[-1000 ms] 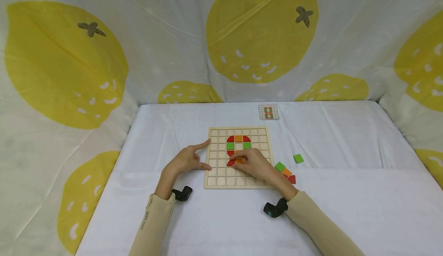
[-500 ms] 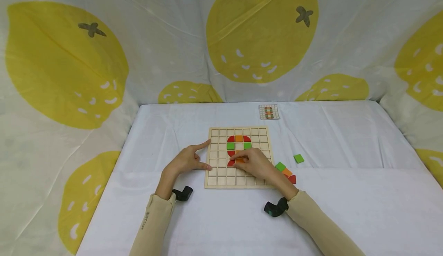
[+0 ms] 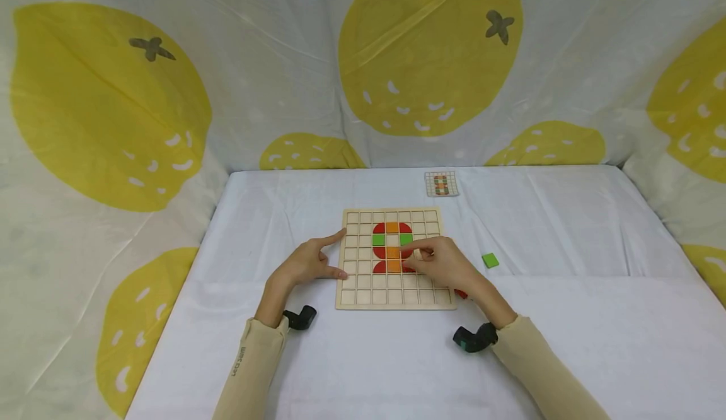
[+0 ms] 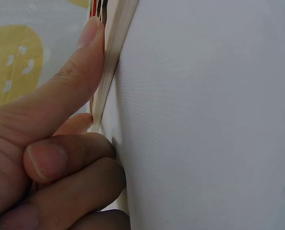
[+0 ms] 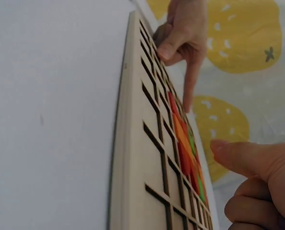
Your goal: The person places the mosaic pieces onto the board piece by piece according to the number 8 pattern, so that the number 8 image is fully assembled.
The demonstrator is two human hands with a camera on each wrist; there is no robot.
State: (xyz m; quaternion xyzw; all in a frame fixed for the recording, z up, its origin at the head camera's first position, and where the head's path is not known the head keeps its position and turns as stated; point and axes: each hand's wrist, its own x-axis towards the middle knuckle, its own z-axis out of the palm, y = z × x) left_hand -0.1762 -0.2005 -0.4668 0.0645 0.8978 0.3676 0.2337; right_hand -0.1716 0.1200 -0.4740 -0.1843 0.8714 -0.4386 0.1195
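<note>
A wooden grid board (image 3: 363, 284) lies on the table, with red rounded pieces (image 3: 379, 227), orange squares (image 3: 393, 253) and green squares (image 3: 378, 239) set in its middle cells. At the board's left edge my left hand (image 3: 300, 261) touches the frame with spread thumb and index finger. In the left wrist view the thumb (image 4: 70, 76) lies along the rim and the other fingers are curled. My right hand (image 3: 445, 262) hovers at the right side of the pieces, its thumb and index finger apart. The right wrist view shows nothing between them.
A small pattern card (image 3: 441, 184) lies behind the board. One loose green square (image 3: 490, 260) sits to the right. A loose red piece (image 3: 461, 294) peeks out by my right wrist, which covers other loose pieces. White cloth with lemon prints surrounds the table.
My right hand has moved to the right, uncovering orange squares and red pieces in the grid. It now hides most of the loose pieces beside the board. My left hand stays put.
</note>
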